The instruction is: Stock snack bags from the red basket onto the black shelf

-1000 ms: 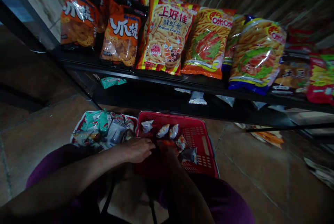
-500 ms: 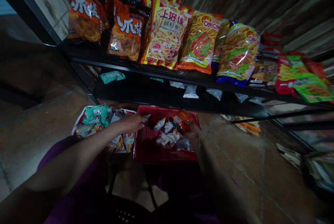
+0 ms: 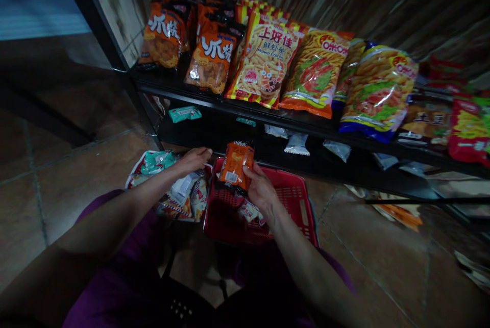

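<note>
My right hand (image 3: 260, 185) grips an orange and black snack bag (image 3: 236, 164) by its right side, over the red basket (image 3: 298, 205). The bag is upright, its barcode facing me. Above the rim of the left basket (image 3: 133, 169) my left hand (image 3: 197, 158) reaches out with fingers stretched and nothing visible in them. That basket holds green packets (image 3: 156, 161) and several small white and orange packets (image 3: 186, 188). A few small red and white packets (image 3: 250, 211) lie in the red basket, partly hidden by my right hand.
A black shelf (image 3: 214, 101) spans the front, bearing orange snack bags (image 3: 212, 57), prawn cracker bags (image 3: 266, 57) and other snacks. Scattered small packets (image 3: 296, 143) lie on the lower shelf (image 3: 264, 152). Bags lie on the tiled floor (image 3: 344, 246) at right.
My right hand has lifted the orange bag from inside the red basket and moved it left. The small packet at my left hand's fingertips is no longer seen. The view has shifted left.
</note>
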`<state>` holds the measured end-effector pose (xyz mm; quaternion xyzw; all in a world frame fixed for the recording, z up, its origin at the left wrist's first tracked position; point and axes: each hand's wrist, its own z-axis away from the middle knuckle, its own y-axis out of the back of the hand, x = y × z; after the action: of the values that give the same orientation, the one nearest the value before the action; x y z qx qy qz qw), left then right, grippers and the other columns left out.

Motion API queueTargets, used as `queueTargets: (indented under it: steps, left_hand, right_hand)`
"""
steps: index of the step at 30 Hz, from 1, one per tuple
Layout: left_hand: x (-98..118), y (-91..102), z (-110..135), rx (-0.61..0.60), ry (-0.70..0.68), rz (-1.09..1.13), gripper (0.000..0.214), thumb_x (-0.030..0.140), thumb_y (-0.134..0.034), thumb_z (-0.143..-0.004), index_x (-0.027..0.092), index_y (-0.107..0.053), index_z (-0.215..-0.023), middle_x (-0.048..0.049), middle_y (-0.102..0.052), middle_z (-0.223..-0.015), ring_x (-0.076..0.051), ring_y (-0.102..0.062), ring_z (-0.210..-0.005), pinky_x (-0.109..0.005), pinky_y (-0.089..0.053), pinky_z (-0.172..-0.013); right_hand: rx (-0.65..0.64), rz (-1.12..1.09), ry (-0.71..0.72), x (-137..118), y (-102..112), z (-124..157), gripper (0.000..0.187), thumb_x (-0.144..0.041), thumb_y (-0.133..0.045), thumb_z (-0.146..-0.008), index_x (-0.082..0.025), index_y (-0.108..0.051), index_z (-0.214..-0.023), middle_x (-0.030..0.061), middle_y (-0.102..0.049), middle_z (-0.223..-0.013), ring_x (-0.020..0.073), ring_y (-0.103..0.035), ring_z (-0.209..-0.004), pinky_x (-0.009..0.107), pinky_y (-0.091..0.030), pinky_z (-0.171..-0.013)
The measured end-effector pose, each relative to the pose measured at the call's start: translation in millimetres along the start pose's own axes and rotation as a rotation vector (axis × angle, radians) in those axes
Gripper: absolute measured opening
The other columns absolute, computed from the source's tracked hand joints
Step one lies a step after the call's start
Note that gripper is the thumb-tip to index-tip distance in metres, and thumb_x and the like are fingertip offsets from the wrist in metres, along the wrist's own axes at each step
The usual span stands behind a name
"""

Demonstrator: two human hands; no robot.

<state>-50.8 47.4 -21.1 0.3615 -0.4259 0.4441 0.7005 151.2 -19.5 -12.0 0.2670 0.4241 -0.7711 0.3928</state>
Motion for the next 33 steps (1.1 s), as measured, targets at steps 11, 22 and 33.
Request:
queueTargets:
  steps: [11, 22, 33]
  left_hand:
    - [-40, -38.8, 63, -0.235, 0.117, 0.242, 0.057, 0.048, -0.059, -0.077, 0.020, -0.050, -0.125, -0.0095, -0.056, -0.128, -0.024, -0.056, -0.111, -0.037, -0.046, -0.090]
    - [-31, -40.1, 61, -0.206, 0.024, 0.414, 0.055, 0.029, -0.065, -0.075, 0.018, -0.044, -0.125, -0.0097, -0.056, -0.128, -0.023, -0.055, -0.114, -0.038, -0.043, -0.096]
    - [-14, -52.1, 43, -0.222, -0.093, 0.350, 0.061, 0.018, -0.060, -0.075, 0.020, -0.040, -0.132, -0.0056, -0.056, -0.127, -0.019, -0.053, -0.115, -0.037, -0.040, -0.100]
  right_hand:
    - [0.006, 0.095, -0.072, 25, 0, 16, 0.047, -0.023, -0.080, -0.056, -0.027, -0.062, -0.099, -0.0039, -0.072, -0.090, 0.0168, -0.067, -0.079, 0.032, -0.053, -0.079]
    - [-0.082, 0.120, -0.006, 28, -9, 20, 0.052, -0.023, -0.077, -0.058, -0.030, -0.058, -0.107, -0.0042, -0.070, -0.097, 0.0175, -0.065, -0.087, 0.032, -0.051, -0.080]
    - [0.094, 0.073, 0.106, -2, -3, 6, 0.036, -0.036, -0.077, -0.062, -0.028, -0.063, -0.095, -0.0026, -0.071, -0.098, 0.0163, -0.064, -0.093, 0.027, -0.050, -0.077]
